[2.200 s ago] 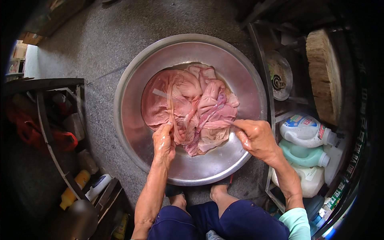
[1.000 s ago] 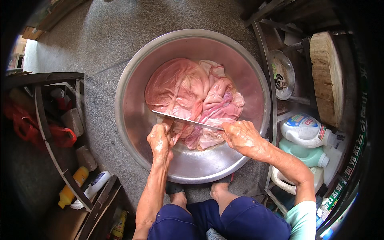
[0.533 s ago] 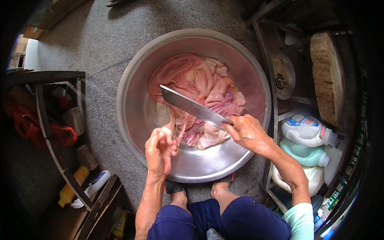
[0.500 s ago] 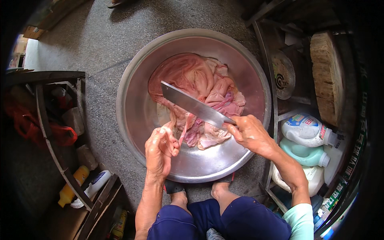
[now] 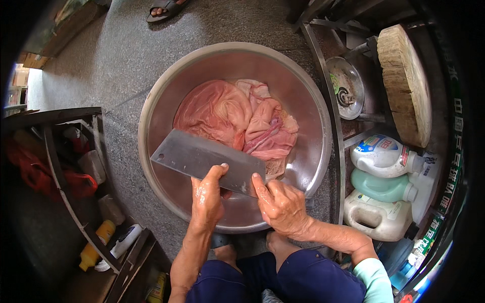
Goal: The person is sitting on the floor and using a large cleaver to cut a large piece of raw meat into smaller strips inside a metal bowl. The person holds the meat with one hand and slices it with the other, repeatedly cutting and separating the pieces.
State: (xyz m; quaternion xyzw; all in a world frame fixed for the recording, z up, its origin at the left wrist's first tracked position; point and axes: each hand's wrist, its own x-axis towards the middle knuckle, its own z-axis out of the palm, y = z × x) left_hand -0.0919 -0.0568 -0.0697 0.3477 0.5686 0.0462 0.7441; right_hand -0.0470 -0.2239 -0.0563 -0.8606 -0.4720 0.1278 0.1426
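- Two hands in action: left hand (image 5: 207,198), right hand (image 5: 284,207)!
- One cleaver (image 5: 207,157), just one.
- One basin (image 5: 309,134), one meat heap (image 5: 217,111), its pieces too tangled to count!
- Three jugs (image 5: 379,188) in the stack.
- Two bottles (image 5: 105,231) side by side.
- One metal dish (image 5: 355,81), one wooden block (image 5: 402,86).
- And one sandal (image 5: 164,18) up top!

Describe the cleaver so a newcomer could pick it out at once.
Start at the big round metal basin with pink meat inside. Across its near side, the left hand and right hand hold the cleaver, a broad grey rectangle. Unlike the soft meat behind it, it is flat and straight-edged, with a small hole near its left end.
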